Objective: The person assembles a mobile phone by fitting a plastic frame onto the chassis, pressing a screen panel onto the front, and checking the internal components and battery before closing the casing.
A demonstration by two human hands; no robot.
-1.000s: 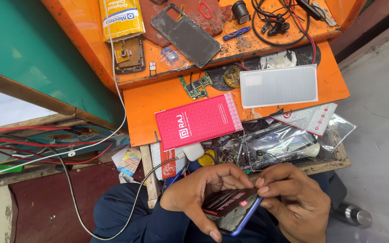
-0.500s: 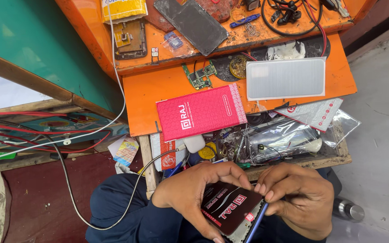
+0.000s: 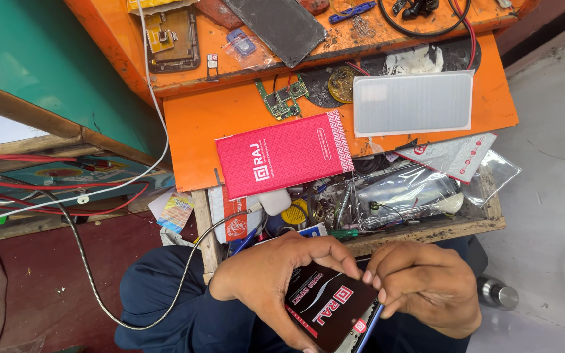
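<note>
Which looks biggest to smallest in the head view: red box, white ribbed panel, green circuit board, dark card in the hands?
1. red box
2. white ribbed panel, a bit smaller
3. dark card, gripped by left hand and right hand; partly covered and nearer the camera, so unsure
4. green circuit board, clearly smallest

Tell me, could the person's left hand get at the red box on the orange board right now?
Probably not at once: the left hand is wrapped around the dark phone. Nothing blocks the red box itself.
</note>
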